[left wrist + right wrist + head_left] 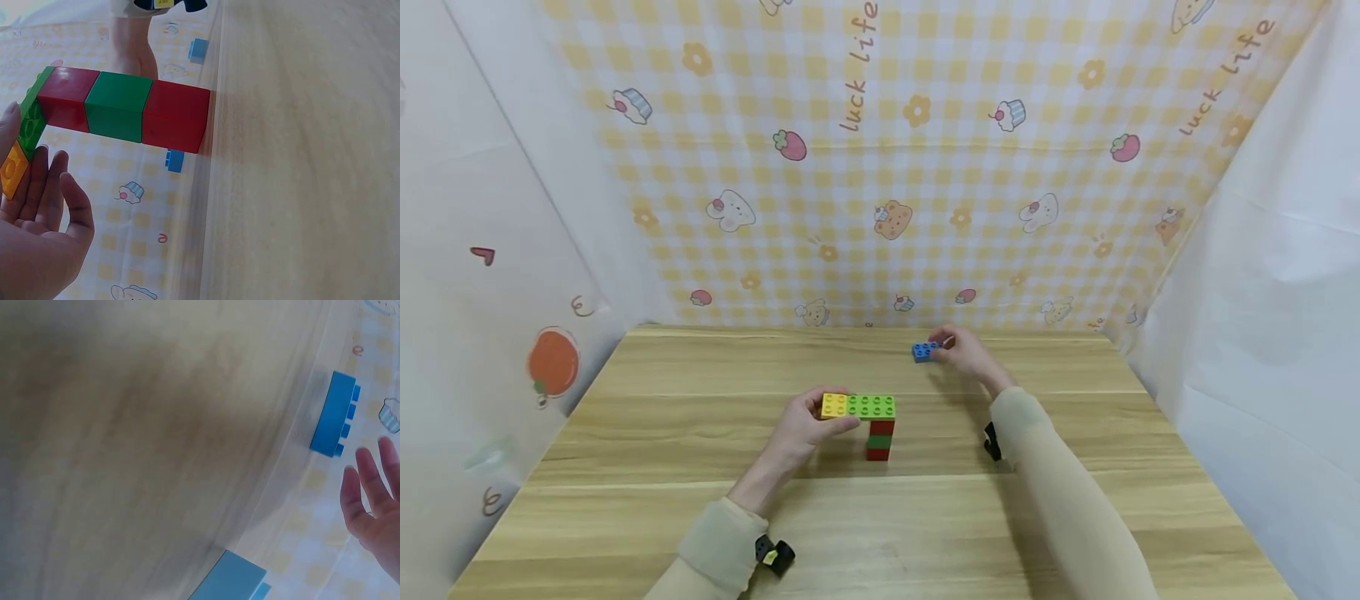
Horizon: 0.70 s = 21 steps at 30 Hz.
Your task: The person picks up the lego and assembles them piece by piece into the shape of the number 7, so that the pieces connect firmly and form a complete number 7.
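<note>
My left hand point(799, 429) pinches a yellow brick point(834, 406) between thumb and fingers. This brick lines up with a long light-green brick point(871, 407), level on top of an upright stack. In the left wrist view, the stack shows a red brick point(67, 99), a dark-green brick point(119, 106) and another red brick point(176, 114). My right hand point(968, 357) reaches to the back, its fingertips over the right end of a blue brick point(922, 352). The right wrist view shows the fingers point(373, 484) extended and apart from that blue brick point(333, 415).
A second blue brick point(228, 579) lies on the table in the right wrist view; my right hand probably hides it from the head view. The wooden table point(880, 533) ends at a checked cloth backdrop point(865, 167). White sheets stand at both sides.
</note>
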Tool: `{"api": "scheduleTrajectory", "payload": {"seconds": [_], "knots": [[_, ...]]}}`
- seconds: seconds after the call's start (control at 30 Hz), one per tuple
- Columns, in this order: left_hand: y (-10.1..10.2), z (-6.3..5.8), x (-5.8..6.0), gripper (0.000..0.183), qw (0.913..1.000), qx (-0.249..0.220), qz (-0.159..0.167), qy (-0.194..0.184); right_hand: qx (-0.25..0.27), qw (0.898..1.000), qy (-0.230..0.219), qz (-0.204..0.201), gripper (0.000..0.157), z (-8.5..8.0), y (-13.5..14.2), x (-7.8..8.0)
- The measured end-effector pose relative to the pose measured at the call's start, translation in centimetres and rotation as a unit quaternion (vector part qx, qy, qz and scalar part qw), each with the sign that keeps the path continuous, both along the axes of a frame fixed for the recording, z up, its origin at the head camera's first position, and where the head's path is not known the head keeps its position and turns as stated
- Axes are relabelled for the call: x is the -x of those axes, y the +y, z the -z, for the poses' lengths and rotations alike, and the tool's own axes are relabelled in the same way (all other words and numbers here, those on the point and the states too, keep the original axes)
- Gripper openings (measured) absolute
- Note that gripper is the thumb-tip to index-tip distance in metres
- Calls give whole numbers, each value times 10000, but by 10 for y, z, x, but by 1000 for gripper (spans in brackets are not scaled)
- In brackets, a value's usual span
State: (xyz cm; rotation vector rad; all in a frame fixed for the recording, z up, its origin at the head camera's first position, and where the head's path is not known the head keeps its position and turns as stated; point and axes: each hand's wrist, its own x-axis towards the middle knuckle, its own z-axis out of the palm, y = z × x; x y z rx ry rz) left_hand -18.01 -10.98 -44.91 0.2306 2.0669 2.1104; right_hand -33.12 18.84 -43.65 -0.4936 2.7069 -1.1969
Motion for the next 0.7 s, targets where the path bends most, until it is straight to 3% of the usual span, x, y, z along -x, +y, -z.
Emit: {"api": "scheduleTrajectory", "payload": {"seconds": [0.2,0.43,0.7], "knots": [[0,0,-1,51,10000,-48,37,18,-139,9996,-131,205,34,4,4,12],[1,1,-1,51,9998,-184,27,-42,-470,9984,-305,-58,46,12,7,21],[1,1,1,51,9998,-172,3,-82,-919,9948,-433,33,57,14,5,25]]}}
